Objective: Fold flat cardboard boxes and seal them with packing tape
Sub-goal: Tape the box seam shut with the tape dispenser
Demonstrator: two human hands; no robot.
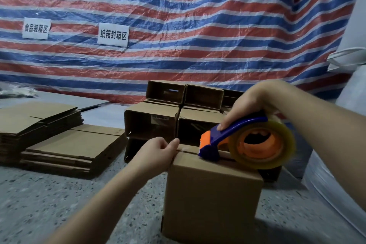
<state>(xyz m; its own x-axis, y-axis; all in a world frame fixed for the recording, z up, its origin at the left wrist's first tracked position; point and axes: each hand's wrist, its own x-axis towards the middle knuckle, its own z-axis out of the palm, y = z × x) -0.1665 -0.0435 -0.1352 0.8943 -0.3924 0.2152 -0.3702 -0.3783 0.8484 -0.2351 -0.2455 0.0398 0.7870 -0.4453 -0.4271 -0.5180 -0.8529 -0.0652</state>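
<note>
The folded cardboard box [213, 190] stands on the floor [59, 200], its flap seam up for sealing. The left hand [158, 152], fingers curled, pinches the far end of the seam to anchor it, probably the tape's start; the right hand [251, 105] wraps the tape dispenser [247, 140], its cutter on the seam to lay tape along it

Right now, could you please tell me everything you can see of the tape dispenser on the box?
The tape dispenser has a dark blue plastic frame with an orange front piece and an orange hub. It carries a thick roll of clear, yellowish packing tape. It stands on edge, its front end pressed onto the top seam of the cardboard box, the roll at the box's right. The right hand grips it from above, index finger along the blue arm. The left hand is not touching it.
</note>
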